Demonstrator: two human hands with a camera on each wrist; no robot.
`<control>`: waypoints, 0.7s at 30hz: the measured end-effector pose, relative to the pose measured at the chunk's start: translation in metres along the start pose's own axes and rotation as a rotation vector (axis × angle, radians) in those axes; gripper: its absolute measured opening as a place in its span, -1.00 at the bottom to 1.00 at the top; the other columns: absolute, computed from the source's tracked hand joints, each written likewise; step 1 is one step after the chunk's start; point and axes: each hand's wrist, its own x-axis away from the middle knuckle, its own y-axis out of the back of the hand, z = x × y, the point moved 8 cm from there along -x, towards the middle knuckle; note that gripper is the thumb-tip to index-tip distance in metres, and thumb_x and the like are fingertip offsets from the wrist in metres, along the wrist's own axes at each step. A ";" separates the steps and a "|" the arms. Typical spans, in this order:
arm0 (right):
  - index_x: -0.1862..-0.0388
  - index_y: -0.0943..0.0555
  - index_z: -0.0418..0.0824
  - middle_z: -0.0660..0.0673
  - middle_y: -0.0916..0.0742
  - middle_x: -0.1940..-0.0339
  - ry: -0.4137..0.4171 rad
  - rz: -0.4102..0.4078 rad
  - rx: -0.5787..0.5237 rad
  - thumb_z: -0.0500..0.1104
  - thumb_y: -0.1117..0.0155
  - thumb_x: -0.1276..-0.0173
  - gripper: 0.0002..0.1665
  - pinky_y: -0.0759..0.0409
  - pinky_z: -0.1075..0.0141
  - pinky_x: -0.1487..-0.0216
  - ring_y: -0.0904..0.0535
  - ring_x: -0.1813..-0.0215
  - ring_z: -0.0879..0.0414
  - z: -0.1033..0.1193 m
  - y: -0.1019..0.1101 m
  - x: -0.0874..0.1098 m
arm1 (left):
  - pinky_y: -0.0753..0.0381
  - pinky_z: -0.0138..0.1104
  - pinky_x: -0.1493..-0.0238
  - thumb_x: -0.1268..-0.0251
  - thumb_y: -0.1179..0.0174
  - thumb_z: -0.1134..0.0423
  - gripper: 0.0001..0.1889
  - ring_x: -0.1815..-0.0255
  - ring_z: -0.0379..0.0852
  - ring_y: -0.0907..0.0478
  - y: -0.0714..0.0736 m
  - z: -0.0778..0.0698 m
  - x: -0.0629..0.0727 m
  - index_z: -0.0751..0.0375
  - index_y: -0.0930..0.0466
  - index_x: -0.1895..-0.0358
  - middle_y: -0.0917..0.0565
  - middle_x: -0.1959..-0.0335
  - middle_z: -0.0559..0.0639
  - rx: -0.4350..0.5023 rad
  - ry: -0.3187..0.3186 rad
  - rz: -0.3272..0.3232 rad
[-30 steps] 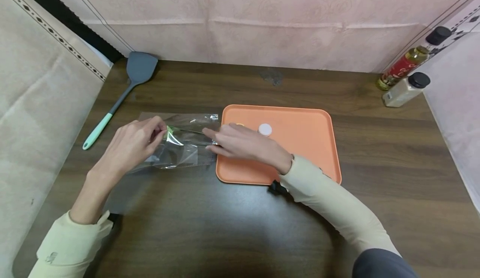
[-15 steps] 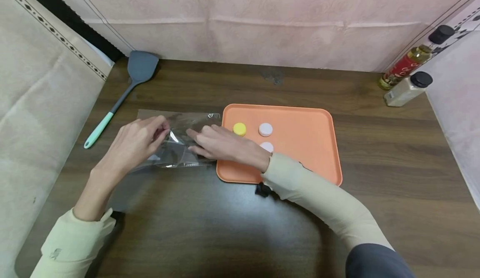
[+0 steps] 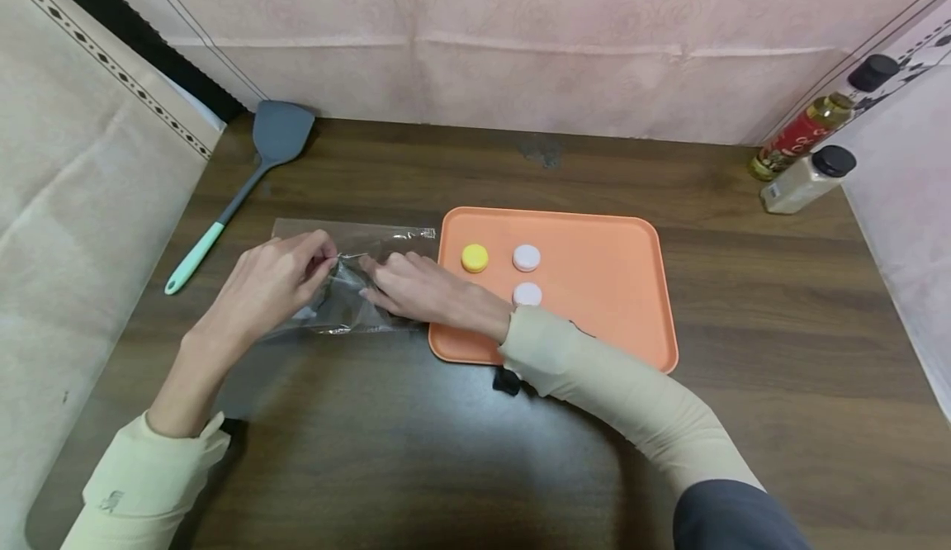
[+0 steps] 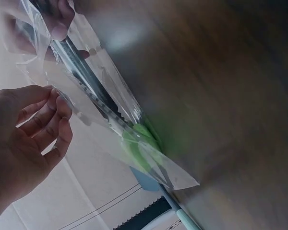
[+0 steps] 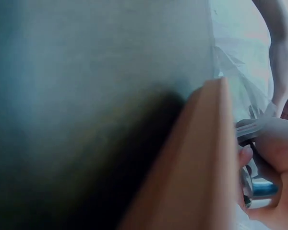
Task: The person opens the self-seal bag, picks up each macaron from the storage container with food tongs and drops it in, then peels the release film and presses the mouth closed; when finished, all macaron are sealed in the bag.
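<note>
Tabletop (image 3: 416, 451) of dark wood carries the work, with an orange tray (image 3: 594, 286) on it and, just beside the tray's left rim, a clear plastic bag (image 3: 345, 312). Within the bag's film runs the tool (image 4: 87, 76), a long metal piece with a green end (image 4: 138, 143); what sort of tool it is, I cannot tell. Handling the tool in the bag seems to be the step in hand, and it should go best with the film spread and slack, the tool kept in line with the bag's length so that its toothed-looking edge does not snag or slit the plastic. The right hand (image 3: 419, 287) grips the metal part between thumb and fingers, closed only as far as the tool's thickness; whether those fingers are inside the bag or pinch through it is unclear. A firm hold there, without twisting, would keep the tool from turning. The left hand (image 3: 278, 277) is mostly closed, thumb and index finger nipping the edge of the film; a steady, light pull should do, since thin plastic may tear. Smallest are a yellow disc (image 3: 475, 258) and two white discs (image 3: 526, 258) on the tray, which the right forearm ought not to brush.
</note>
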 end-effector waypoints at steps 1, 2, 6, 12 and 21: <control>-0.39 -0.55 -0.31 0.04 -0.53 0.54 -0.005 0.006 -0.018 0.00 -0.09 -0.82 -0.54 -0.57 0.29 0.53 -0.65 0.52 0.12 0.000 -0.001 -0.001 | -0.37 -0.20 0.54 -0.43 -0.40 0.45 -0.90 0.54 -0.14 -0.43 0.000 0.000 0.000 0.24 -0.66 0.18 -0.62 0.48 -0.04 0.002 0.004 0.006; -0.35 -0.56 -0.31 0.04 -0.52 0.55 -0.011 0.007 -0.028 0.00 -0.07 -0.82 -0.56 -0.54 0.31 0.57 -0.61 0.55 0.14 -0.004 -0.010 -0.005 | -0.38 -0.20 0.54 -0.43 -0.40 0.45 -0.90 0.53 -0.14 -0.43 -0.001 0.000 0.000 0.25 -0.66 0.18 -0.62 0.48 -0.03 0.003 0.007 0.012; -0.10 -0.60 -0.21 0.07 -0.52 0.57 -0.031 0.020 -0.064 -0.01 0.01 -0.83 -0.66 -0.48 0.37 0.60 -0.56 0.59 0.20 -0.015 -0.032 -0.018 | -0.39 -0.22 0.52 -0.43 -0.38 0.46 -0.91 0.53 -0.12 -0.44 -0.001 0.000 0.000 0.26 -0.66 0.18 -0.61 0.47 -0.01 0.005 0.013 0.029; 0.15 -0.62 -0.17 0.05 -0.53 0.51 -0.062 0.023 -0.055 -0.06 -0.03 -0.82 -0.67 -0.56 0.33 0.51 -0.60 0.47 0.18 -0.003 -0.013 -0.012 | -0.41 -0.21 0.50 -0.44 -0.38 0.46 -0.92 0.50 -0.10 -0.46 -0.003 0.000 0.000 0.27 -0.66 0.16 -0.61 0.46 0.01 0.009 0.025 0.049; -0.06 -0.66 -0.23 0.05 -0.57 0.54 -0.095 0.053 -0.038 -0.01 -0.12 -0.78 -0.68 -0.58 0.33 0.53 -0.60 0.51 0.21 -0.005 -0.020 -0.022 | -0.41 -0.18 0.52 -0.43 -0.39 0.45 -0.91 0.51 -0.13 -0.44 -0.004 0.001 0.000 0.26 -0.66 0.17 -0.60 0.48 -0.03 0.016 0.018 0.033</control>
